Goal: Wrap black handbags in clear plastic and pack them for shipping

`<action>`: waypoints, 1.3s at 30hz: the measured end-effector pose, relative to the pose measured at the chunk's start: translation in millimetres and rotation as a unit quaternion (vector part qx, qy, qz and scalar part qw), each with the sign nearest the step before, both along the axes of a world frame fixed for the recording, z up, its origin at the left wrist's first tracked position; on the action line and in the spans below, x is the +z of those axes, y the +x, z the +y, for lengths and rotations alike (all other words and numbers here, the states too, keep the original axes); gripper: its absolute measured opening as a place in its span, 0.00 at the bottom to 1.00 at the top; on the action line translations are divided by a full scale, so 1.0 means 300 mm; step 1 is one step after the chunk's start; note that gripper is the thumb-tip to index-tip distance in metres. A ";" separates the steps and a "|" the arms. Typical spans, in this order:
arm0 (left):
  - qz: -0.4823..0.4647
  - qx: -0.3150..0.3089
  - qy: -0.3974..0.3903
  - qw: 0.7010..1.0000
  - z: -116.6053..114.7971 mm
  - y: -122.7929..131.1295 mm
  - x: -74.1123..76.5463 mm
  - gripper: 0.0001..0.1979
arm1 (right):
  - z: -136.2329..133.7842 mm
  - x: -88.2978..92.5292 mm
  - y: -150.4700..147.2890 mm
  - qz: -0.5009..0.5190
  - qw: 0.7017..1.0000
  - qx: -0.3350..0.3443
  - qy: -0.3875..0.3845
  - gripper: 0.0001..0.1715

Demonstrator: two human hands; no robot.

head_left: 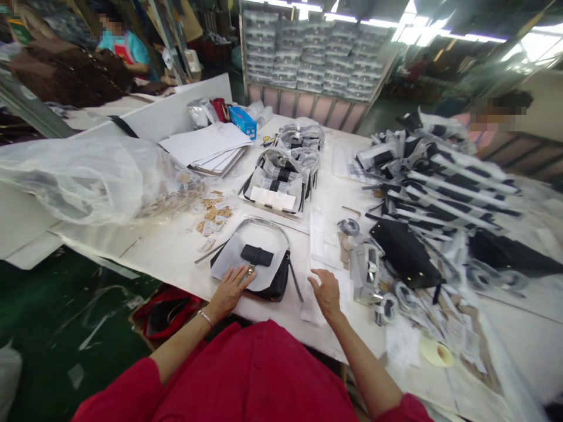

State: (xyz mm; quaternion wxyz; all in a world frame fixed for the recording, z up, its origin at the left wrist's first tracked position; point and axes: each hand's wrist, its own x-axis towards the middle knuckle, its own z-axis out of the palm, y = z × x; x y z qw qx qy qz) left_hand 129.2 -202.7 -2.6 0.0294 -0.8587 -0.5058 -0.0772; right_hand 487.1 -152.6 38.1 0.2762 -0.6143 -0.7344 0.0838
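Note:
A black handbag (259, 264) lies flat near the white table's front edge, its face covered by grey-white wrapping, a black flap with a metal clasp showing and its handle wrapped in clear film. My left hand (231, 287) rests flat on the bag's lower left corner, fingers spread. My right hand (326, 290) hovers just right of the bag over white paper, fingers apart and holding nothing. A bracelet sits on my left wrist.
More wrapped bags (281, 176) stand behind. Black straps in white sleeves (444, 187) pile up at right with a black bag (404, 252) and tape rolls. Gold tags (213, 211), paper stack (206, 146), a large plastic bag (88, 176) lie left. Other people work at the back.

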 end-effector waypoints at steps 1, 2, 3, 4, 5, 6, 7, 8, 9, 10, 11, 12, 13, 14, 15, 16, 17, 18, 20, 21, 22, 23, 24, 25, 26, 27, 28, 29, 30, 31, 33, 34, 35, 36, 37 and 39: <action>0.007 -0.004 -0.008 1.000 0.000 0.000 0.002 0.34 | -0.015 -0.039 0.039 -0.021 0.999 -0.015 -0.043 0.09; 0.015 -0.009 -0.016 1.000 0.002 -0.002 0.005 0.34 | -0.030 -0.074 0.069 -0.036 0.996 -0.024 -0.083 0.08; 0.024 -0.014 -0.021 0.999 0.005 -0.004 0.007 0.35 | -0.043 -0.103 0.089 -0.046 0.992 -0.031 -0.115 0.07; 0.034 -0.019 -0.024 0.999 0.009 -0.006 0.010 0.35 | -0.053 -0.126 0.101 -0.053 0.988 -0.038 -0.139 0.07; 0.043 -0.024 -0.024 0.998 0.014 -0.009 0.013 0.35 | -0.059 -0.143 0.109 -0.057 0.985 -0.044 -0.155 0.07; 0.052 -0.030 -0.022 0.998 0.020 -0.011 0.017 0.34 | -0.059 -0.154 0.113 -0.060 0.983 -0.050 -0.165 0.08; 0.060 -0.037 -0.016 0.997 0.026 -0.013 0.021 0.33 | -0.056 -0.162 0.116 -0.059 0.982 -0.053 -0.172 0.08; 0.067 -0.046 -0.008 0.997 0.032 -0.013 0.025 0.32 | -0.050 -0.167 0.119 -0.054 0.981 -0.052 -0.176 0.09; 0.073 -0.055 0.002 0.996 0.037 -0.012 0.029 0.30 | -0.043 -0.170 0.124 -0.045 0.982 -0.049 -0.177 0.10; 0.077 -0.063 0.013 0.995 0.041 -0.010 0.033 0.29 | -0.036 -0.173 0.130 -0.033 0.983 -0.045 -0.175 0.11; 0.082 -0.069 0.024 0.994 0.045 -0.006 0.037 0.28 | -0.032 -0.176 0.138 -0.022 0.984 -0.040 -0.171 0.13; 0.089 -0.072 0.034 0.993 0.048 -0.001 0.039 0.28 | -0.029 -0.179 0.146 -0.014 0.985 -0.035 -0.166 0.15; 0.098 -0.073 0.042 0.992 0.050 0.006 0.040 0.27 | -0.030 -0.182 0.154 -0.013 0.986 -0.033 -0.162 0.17; 0.110 -0.073 0.048 0.990 0.053 0.014 0.040 0.26 | -0.032 -0.184 0.161 -0.017 0.986 -0.031 -0.160 0.17; 0.123 -0.073 0.051 0.988 0.057 0.021 0.040 0.25 | -0.036 -0.185 0.166 -0.027 0.986 -0.031 -0.160 0.15; 0.133 -0.074 0.053 0.987 0.060 0.029 0.039 0.24 | -0.041 -0.185 0.169 -0.042 0.986 -0.032 -0.160 0.13; 0.137 -0.074 0.052 0.986 0.064 0.036 0.038 0.23 | -0.046 -0.183 0.171 -0.060 0.985 -0.032 -0.159 0.11; 0.135 -0.073 0.048 0.987 0.068 0.041 0.039 0.23 | -0.049 -0.179 0.172 -0.080 0.984 -0.031 -0.155 0.11; 0.115 -0.068 0.037 0.990 0.077 0.048 0.048 0.22 | -0.051 -0.164 0.173 -0.117 0.983 -0.021 -0.139 0.11; 0.101 -0.066 0.029 0.992 0.083 0.049 0.057 0.23 | -0.048 -0.152 0.174 -0.128 0.983 -0.015 -0.128 0.11; 0.085 -0.067 0.020 0.994 0.089 0.048 0.070 0.24 | -0.043 -0.138 0.176 -0.131 0.985 -0.013 -0.114 0.12; 0.068 -0.070 0.011 0.995 0.096 0.045 0.086 0.25 | -0.036 -0.121 0.178 -0.126 0.987 -0.014 -0.096 0.13; 0.047 -0.074 0.002 0.996 0.104 0.040 0.105 0.26 | -0.025 -0.100 0.179 -0.114 0.991 -0.017 -0.075 0.15; 0.024 -0.076 -0.005 0.997 0.112 0.032 0.125 0.27 | -0.013 -0.076 0.177 -0.096 0.994 -0.019 -0.049 0.17; -0.002 -0.073 -0.007 0.997 0.122 0.022 0.145 0.29 | 0.000 -0.050 0.172 -0.075 0.997 -0.017 -0.022 0.18; -0.028 -0.063 -0.006 0.998 0.131 0.010 0.164 0.30 | 0.014 -0.021 0.161 -0.055 0.998 -0.008 0.005 0.19; -0.051 -0.044 -0.003 0.998 0.139 -0.005 0.181 0.30 | 0.027 0.007 0.143 -0.035 0.999 0.008 0.028 0.19; -0.070 -0.015 0.001 0.997 0.146 -0.020 0.195 0.30 | 0.037 0.035 0.119 -0.017 0.998 0.028 0.047 0.18; -0.083 0.023 0.003 0.996 0.152 -0.037 0.206 0.30 | 0.043 0.060 0.087 -0.003 0.997 0.050 0.058 0.17; -0.090 0.069 0.005 0.994 0.157 -0.053 0.214 0.28 | 0.044 0.080 0.049 0.009 0.995 0.074 0.062 0.16; -0.094 0.167 0.005 0.982 0.163 -0.086 0.223 0.23 | 0.030 0.102 -0.039 0.024 0.991 0.120 0.049 0.13; -0.096 0.213 0.007 0.972 0.164 -0.100 0.225 0.22 | 0.016 0.103 -0.085 0.027 0.988 0.148 0.031 0.11; -0.100 0.253 0.010 0.962 0.164 -0.114 0.227 0.20 | -0.001 0.096 -0.128 0.028 0.983 0.180 0.007 0.10; -0.107 0.285 0.014 0.953 0.163 -0.126 0.228 0.19 | -0.019 0.084 -0.166 0.027 0.976 0.214 -0.020 0.09; -0.114 0.308 0.016 0.944 0.161 -0.137 0.229 0.19 | -0.035 0.068 -0.197 0.026 0.968 0.246 -0.047 0.09; -0.127 0.333 0.018 0.934 0.153 -0.155 0.229 0.17 | -0.055 0.026 -0.235 0.028 0.957 0.277 -0.087 0.09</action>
